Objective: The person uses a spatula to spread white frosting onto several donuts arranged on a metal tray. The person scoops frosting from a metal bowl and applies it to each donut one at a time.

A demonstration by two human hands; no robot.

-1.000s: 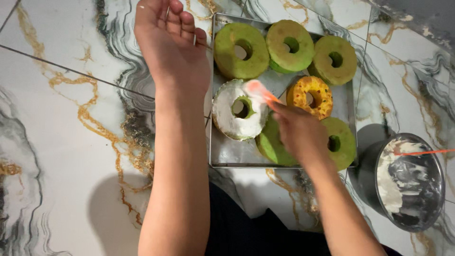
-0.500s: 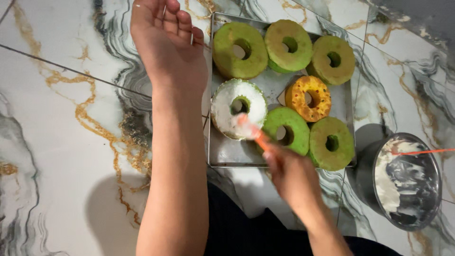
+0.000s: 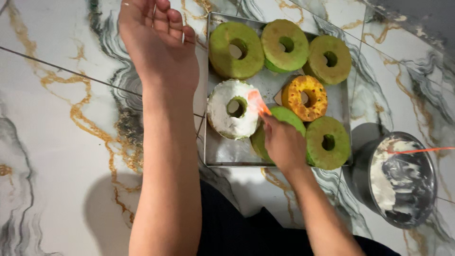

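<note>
My right hand (image 3: 284, 142) grips a small orange spatula (image 3: 258, 104). Its blade touches the right side of a ring cake coated in white cream (image 3: 222, 118) on a metal tray (image 3: 222, 155). The hand partly covers a green ring cake (image 3: 284, 115). Three more green ring cakes (image 3: 236, 50) line the tray's far side. A yellow-orange ring cake (image 3: 304, 97) and another green one (image 3: 328, 142) lie to the right. My left hand is out of view. A bare leg and foot (image 3: 159, 52) lie stretched along the tray's left side.
A steel bowl (image 3: 403, 180) smeared with white cream stands on the floor to the right of the tray, with a thin orange handle (image 3: 422, 150) resting across it. The floor is marble-patterned tile (image 3: 57, 142). Dark clothing (image 3: 237, 227) shows at the bottom.
My right hand first drew the spatula back from the white cake's upper right to its near edge. It has now lifted it to the cake's right side. The leg stayed still.
</note>
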